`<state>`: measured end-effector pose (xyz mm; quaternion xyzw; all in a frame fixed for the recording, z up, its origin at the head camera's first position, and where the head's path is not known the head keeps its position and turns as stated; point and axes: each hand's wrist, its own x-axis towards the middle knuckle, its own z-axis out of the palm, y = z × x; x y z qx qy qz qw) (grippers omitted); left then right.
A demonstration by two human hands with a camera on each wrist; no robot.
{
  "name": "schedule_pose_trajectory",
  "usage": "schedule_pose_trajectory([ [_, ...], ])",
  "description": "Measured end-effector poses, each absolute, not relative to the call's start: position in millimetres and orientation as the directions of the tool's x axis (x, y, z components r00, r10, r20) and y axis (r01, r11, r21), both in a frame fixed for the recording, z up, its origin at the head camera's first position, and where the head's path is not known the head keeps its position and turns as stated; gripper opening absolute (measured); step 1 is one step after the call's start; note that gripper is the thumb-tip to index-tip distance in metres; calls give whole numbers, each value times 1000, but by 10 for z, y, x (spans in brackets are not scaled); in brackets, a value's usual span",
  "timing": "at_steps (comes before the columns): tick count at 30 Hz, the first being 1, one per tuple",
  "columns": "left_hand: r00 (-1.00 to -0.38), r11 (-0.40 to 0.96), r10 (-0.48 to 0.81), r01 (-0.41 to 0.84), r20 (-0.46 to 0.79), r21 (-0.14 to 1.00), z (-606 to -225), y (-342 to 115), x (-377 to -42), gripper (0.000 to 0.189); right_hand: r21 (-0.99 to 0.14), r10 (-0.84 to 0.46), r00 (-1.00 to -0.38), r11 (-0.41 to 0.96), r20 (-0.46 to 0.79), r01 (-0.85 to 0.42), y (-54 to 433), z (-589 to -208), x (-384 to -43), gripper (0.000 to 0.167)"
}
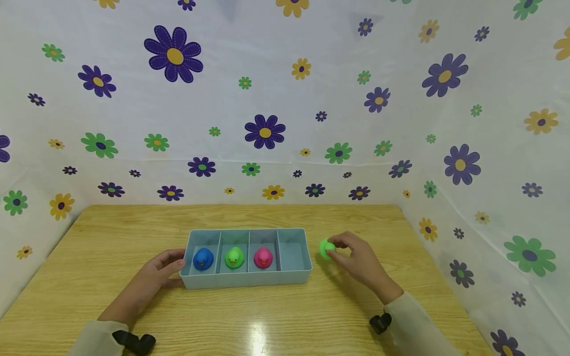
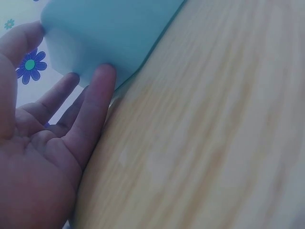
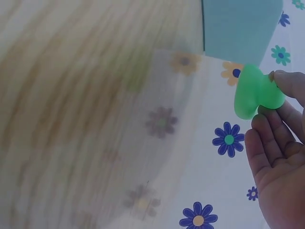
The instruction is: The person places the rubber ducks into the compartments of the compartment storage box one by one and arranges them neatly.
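My right hand [image 1: 359, 257] pinches a bright green rubber duck [image 1: 327, 248] by its head between thumb and fingers, just right of the box. Seen from the right wrist, this green duck [image 3: 255, 93] hangs above the table, its body pointing away from the palm. A pale blue divided box [image 1: 245, 281] lies lengthwise before me. From its left end run a blue duck [image 1: 203, 259], another green duck [image 1: 234, 257] and a pink duck [image 1: 263, 257], one per compartment. My left hand [image 1: 156, 277] touches the box's left end; in the left wrist view its extended fingertips [image 2: 105, 74] rest against the wall.
The box stands on a wood-grain table [image 1: 276, 316] that reflects light near its front. A white cloth with printed flowers [image 1: 267, 99] hangs behind the table and along both sides. Each wrist wears a small black camera [image 1: 380, 323].
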<state>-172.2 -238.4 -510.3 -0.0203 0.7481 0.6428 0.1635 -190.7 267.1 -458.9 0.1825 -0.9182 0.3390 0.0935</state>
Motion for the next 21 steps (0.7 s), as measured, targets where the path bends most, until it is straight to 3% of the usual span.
schedule_pose_trajectory([
  [15, -946, 174, 176, -242, -272, 954, -5127, -2389, -1728, 75, -630, -263, -876, 614, 405, -475, 2343, -4512, -1959, 26],
  [21, -947, 182, 176, -236, -267, 955, -5113, -2382, -1724, 74, -641, -306, -877, 599, 371, -480, 2220, -4490, -1977, 25],
])
